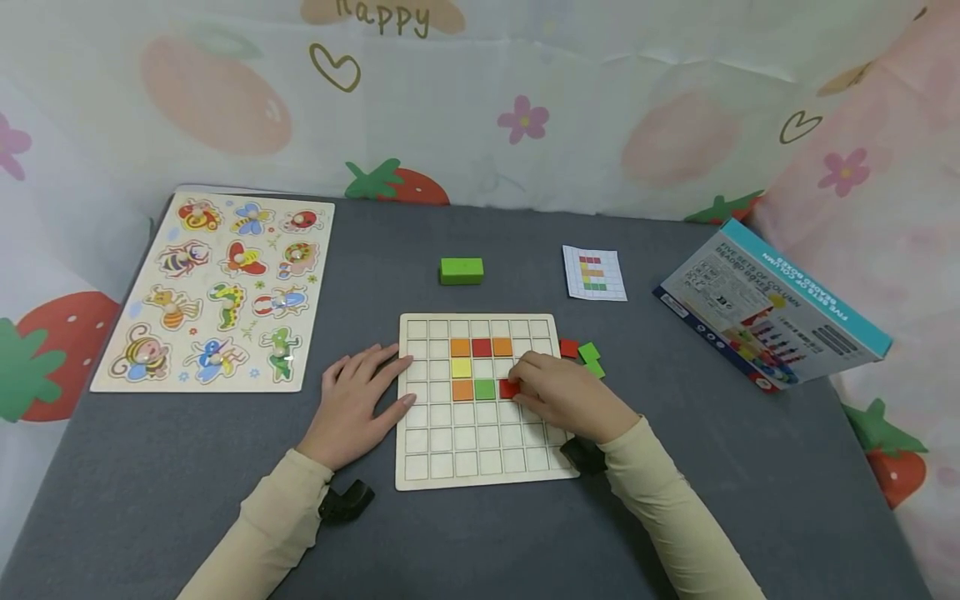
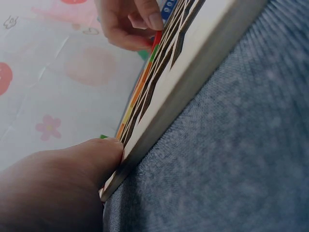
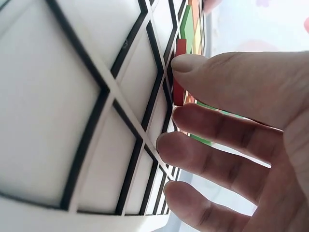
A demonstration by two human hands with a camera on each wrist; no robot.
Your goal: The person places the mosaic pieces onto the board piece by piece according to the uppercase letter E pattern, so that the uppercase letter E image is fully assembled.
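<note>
A white grid board point(image 1: 487, 462) lies on the table, holding orange, red, yellow and green square tiles in its cells. My right hand point(image 1: 567, 393) is over the board's right half and pinches a red tile point(image 3: 179, 92) between thumb and finger. In the head view that red tile sits just right of a green tile point(image 1: 485, 389). The other fingers are loosely bent near the grid in the right wrist view. My left hand point(image 1: 356, 408) lies at the board's left edge, fingers spread, with the thumb touching the edge in the left wrist view.
Beside the board's right edge lie a loose red tile point(image 1: 569, 347) and green tiles point(image 1: 590, 352). Behind the board are a green block point(image 1: 461, 271) and a pattern card point(image 1: 595, 273). An insect puzzle board point(image 1: 213, 292) lies left; a box point(image 1: 772, 308) rests right.
</note>
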